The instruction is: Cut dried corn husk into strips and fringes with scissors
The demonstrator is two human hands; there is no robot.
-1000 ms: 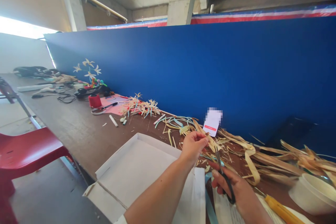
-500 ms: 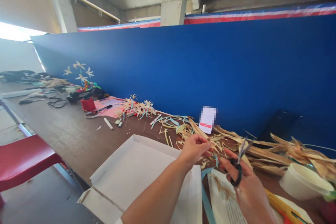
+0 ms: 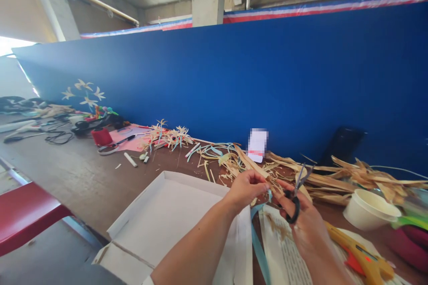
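Observation:
My right hand (image 3: 302,213) holds a pair of scissors (image 3: 295,200) by its black handles. The blades are parted and point up and away from me. Just left of it, my left hand (image 3: 245,190) is closed in a pinch, thumb against fingers; what lies in that pinch is too small to make out. A scrap of light blue strip (image 3: 269,195) shows right below the left fingertips, between the two hands. Whether it is held or lies behind them I cannot tell. Dry tan husk strips (image 3: 247,158) lie on the table beyond both hands.
An open white cardboard box (image 3: 180,213) lies under my left forearm. Printed paper (image 3: 282,242), a light blue ribbon (image 3: 259,249), a yellow glue gun (image 3: 363,254) and a cream tub (image 3: 369,209) are near my right arm. Husk flowers (image 3: 167,136) lie farther left, before a blue partition (image 3: 214,80).
The view has turned slightly right, so more of the glue gun shows. My hands have come a little closer together. The scissors stay in my right hand.

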